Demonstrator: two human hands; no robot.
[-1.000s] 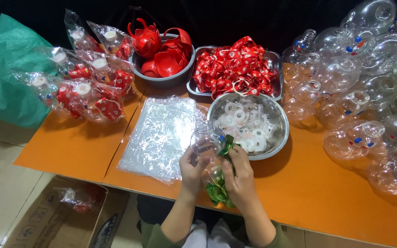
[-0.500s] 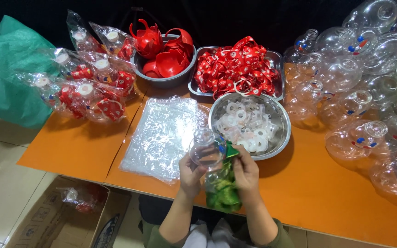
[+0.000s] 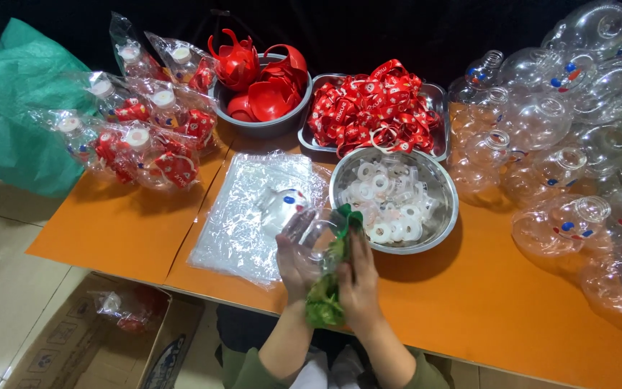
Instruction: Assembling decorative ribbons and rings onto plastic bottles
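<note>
Hands are working together at the near table edge: left hand (image 3: pixel 298 261) is gripping a clear round plastic bottle (image 3: pixel 309 232), right hand (image 3: pixel 359 277) is clasping a green leafy strap (image 3: pixel 327 292) against it. Just beyond the fingers is sitting a steel bowl of white plastic rings (image 3: pixel 394 199); farther back, a tray of red ribbons (image 3: pixel 376 108).

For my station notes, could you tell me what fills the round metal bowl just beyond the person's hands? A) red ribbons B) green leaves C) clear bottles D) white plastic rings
D: the round metal bowl beyond both hands holds white plastic rings.
</note>
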